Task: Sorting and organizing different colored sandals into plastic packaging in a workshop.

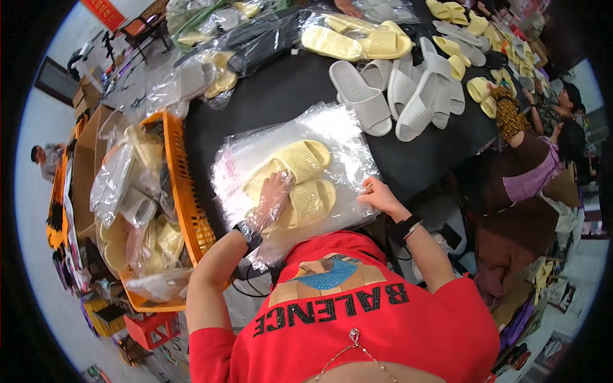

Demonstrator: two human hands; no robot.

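A pair of pale yellow slippers (311, 203) lies side by side on a stack of clear plastic bags (345, 137) in front of me. Clear film covers part of my left hand (274, 195), which appears to be inside a bag. Its fingers close over the slippers between the two straps. At the right edge of the same plastic, my right hand (380, 195) pinches the film between thumb and fingers. The exact edge of the bag's opening is hard to make out in the glare.
An orange crate (185, 191) of bagged slippers stands at my left. Loose grey slippers (364, 99) lie on the black table (408, 163) at the far right, with bagged yellow slippers (357, 41) behind. Another person's arm (511, 121) reaches in from the right.
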